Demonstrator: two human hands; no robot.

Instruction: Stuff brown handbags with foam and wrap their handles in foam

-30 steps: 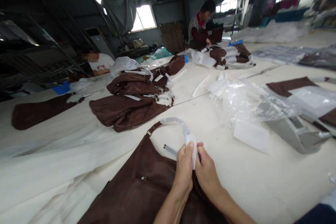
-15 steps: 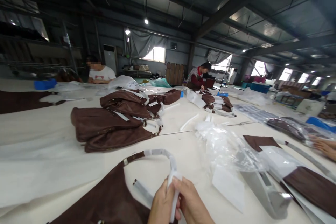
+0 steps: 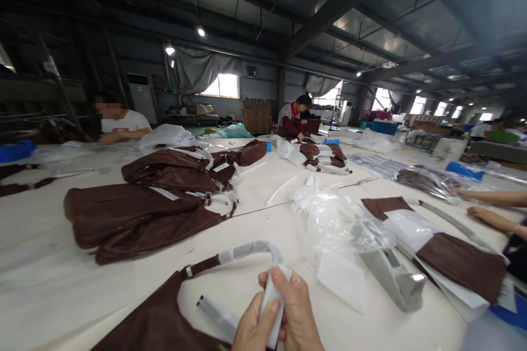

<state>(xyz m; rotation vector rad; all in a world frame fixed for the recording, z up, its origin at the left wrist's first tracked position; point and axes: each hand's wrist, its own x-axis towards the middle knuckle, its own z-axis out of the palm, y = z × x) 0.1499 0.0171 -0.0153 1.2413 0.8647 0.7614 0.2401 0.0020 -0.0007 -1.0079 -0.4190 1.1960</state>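
Note:
A brown bag [image 3: 160, 312] lies at the bottom of the view, its strap [image 3: 247, 250] arching up and wrapped in white material. My left hand [image 3: 257, 321] grips the wrapped strap low down, thumb on top. Just above and to the right, my right hand [image 3: 294, 304] pinches the same white wrapping between thumb and fingers. Inside the strap's loop lies a second pale-wrapped strap piece [image 3: 216, 315] with dark ends. The fingers' undersides are partly hidden.
Brown bags [image 3: 140, 214] are piled at left. Clear plastic [image 3: 329, 216], a white sheet [image 3: 341, 279] and a grey tape dispenser [image 3: 395, 279] lie right. Another wrapped bag [image 3: 461, 263] is beside a person's hands [image 3: 494, 219]. Two people [image 3: 123, 120] [image 3: 292, 118] work across the table.
The view has turned right, shifting the scene left. My right hand has moved higher along the wrapping, its thumb now on top. More of the other person's arms shows at right.

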